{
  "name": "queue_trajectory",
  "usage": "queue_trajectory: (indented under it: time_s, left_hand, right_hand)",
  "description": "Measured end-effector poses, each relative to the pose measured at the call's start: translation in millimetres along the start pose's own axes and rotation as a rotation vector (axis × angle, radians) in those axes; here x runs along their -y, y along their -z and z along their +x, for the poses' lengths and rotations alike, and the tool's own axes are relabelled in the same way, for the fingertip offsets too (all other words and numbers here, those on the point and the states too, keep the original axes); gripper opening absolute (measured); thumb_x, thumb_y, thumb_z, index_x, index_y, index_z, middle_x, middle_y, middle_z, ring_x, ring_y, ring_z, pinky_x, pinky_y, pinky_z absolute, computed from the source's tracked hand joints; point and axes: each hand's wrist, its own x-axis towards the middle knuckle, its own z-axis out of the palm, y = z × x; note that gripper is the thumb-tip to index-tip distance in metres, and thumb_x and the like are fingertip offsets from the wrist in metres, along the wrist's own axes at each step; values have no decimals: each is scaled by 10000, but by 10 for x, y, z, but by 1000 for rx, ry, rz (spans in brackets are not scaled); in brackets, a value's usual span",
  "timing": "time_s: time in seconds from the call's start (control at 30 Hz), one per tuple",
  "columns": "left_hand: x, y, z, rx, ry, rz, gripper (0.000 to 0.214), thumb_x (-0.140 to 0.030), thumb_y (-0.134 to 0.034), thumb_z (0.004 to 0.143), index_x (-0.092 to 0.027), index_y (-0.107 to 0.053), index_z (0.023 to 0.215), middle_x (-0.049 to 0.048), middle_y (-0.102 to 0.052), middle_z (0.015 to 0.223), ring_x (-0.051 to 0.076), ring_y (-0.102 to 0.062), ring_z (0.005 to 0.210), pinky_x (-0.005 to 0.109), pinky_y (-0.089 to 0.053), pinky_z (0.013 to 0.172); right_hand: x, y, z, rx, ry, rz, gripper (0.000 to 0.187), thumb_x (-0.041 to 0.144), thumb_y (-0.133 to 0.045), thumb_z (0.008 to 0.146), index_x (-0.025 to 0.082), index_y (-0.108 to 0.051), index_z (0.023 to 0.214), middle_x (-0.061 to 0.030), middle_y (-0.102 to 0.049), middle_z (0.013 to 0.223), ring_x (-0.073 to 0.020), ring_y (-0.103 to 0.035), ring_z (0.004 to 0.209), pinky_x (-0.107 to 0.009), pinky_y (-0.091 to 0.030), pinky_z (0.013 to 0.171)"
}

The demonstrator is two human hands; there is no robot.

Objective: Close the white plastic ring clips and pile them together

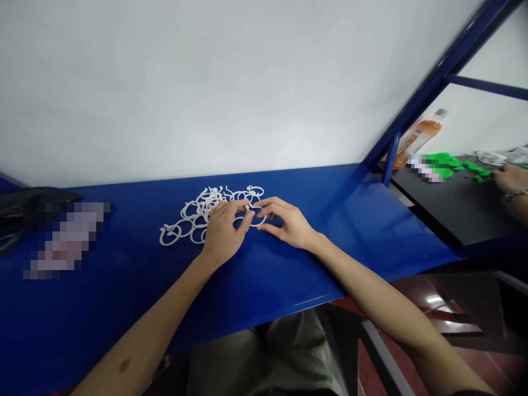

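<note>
A pile of white plastic rings [198,212] lies on the blue table [124,286] near the white wall. My left hand [223,234] and my right hand [289,223] meet over the pile's right edge. Both pinch one white ring [256,221] between thumb and fingers, the left on its near left side, the right on its right side. The ring rests on or just above the table surface.
A black bag [16,212] sits at the far left of the table. A blue frame post [437,77] divides off a black table [454,209] to the right, with green parts [445,162], an orange bottle [416,137] and another person's hand [509,179].
</note>
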Motion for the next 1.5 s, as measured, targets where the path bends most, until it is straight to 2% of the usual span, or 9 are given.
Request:
queue_trajectory:
  time_s: [0.13, 0.37, 0.53, 0.8, 0.93, 1.13, 1.23, 1.4, 1.5]
  left_hand:
    - [-54, 33, 11, 65, 128, -138, 157, -291, -587, 942, -240, -630, 1085, -9, -750, 824, 192, -702, 904, 348, -527, 837]
    - [-130, 64, -18, 156, 171, -274, 170, -320, -596, 946, -266, -652, 1098, -26, -773, 880, 139, -718, 790, 266, -532, 698]
    - [-83, 62, 0, 172, 185, -359, 111, -315, -633, 911, -261, -680, 997, -28, -768, 909, 119, -700, 740, 247, -529, 667]
    - [-62, 44, -69, 165, 139, -257, 60, -205, -643, 870, -247, -686, 868, -23, -741, 841, 165, -675, 826, 345, -527, 835]
    - [-69, 63, -77, 165, 66, -225, 97, -193, -631, 882, -241, -684, 817, -19, -731, 820, 171, -647, 819, 347, -514, 823]
    - [-43, -8, -60, 175, -5, -64, 59, -246, -623, 911, -238, -680, 926, 10, -737, 886, 217, -626, 906, 403, -484, 860]
    - [-46, -55, -60, 195, -71, 76, 143, -286, -603, 927, -217, -658, 1040, 48, -730, 995, 255, -598, 988, 438, -458, 899]
    - [25, -53, -74, 274, -164, 166, 158, -285, -544, 952, -222, -666, 1030, 57, -714, 1014, 262, -572, 1013, 434, -436, 911]
    - [98, -39, -74, 310, -156, 184, 139, -276, -551, 946, -222, -668, 1000, 51, -714, 986, 264, -566, 1000, 440, -424, 911]
  right_hand:
    - [29, -79, -11, -67, -49, 81, 430, 243, -669, 914, 206, -499, 1307, -73, -656, 1132, -138, -639, 800, -303, -568, 742]
    - [-1, -77, 1, -160, -154, 85, 151, 283, -568, 994, 194, -666, 1067, -33, -733, 950, -131, -677, 782, -254, -530, 712]
    - [-3, -26, 11, -50, -128, 174, 129, 268, -605, 973, 190, -708, 976, -28, -744, 925, -133, -680, 798, -249, -521, 719]
    - [77, -12, -43, 34, -83, 139, 154, 229, -567, 988, 180, -700, 931, -44, -746, 914, -146, -702, 824, -261, -532, 748]
    - [112, -7, -75, 59, -32, 99, 185, 224, -525, 1008, 179, -695, 949, -49, -739, 913, -141, -699, 806, -253, -530, 732]
    - [-26, -28, -62, 56, 5, -50, 217, 237, -483, 1030, 193, -695, 1031, -54, -725, 990, -157, -686, 897, -277, -529, 800]
    - [-209, 65, -50, 11, -132, -290, 237, 230, -481, 1026, 220, -703, 1109, -64, -683, 1090, -168, -661, 910, -283, -518, 796]
    - [-540, 404, -121, -66, -598, -777, 319, 147, -478, 987, 212, -708, 1200, -130, -656, 1115, -250, -608, 912, -348, -502, 748]
    - [-616, 506, -165, -78, -678, -894, 317, 154, -493, 971, 160, -706, 1205, -187, -656, 1092, -329, -559, 990, -433, -503, 801]
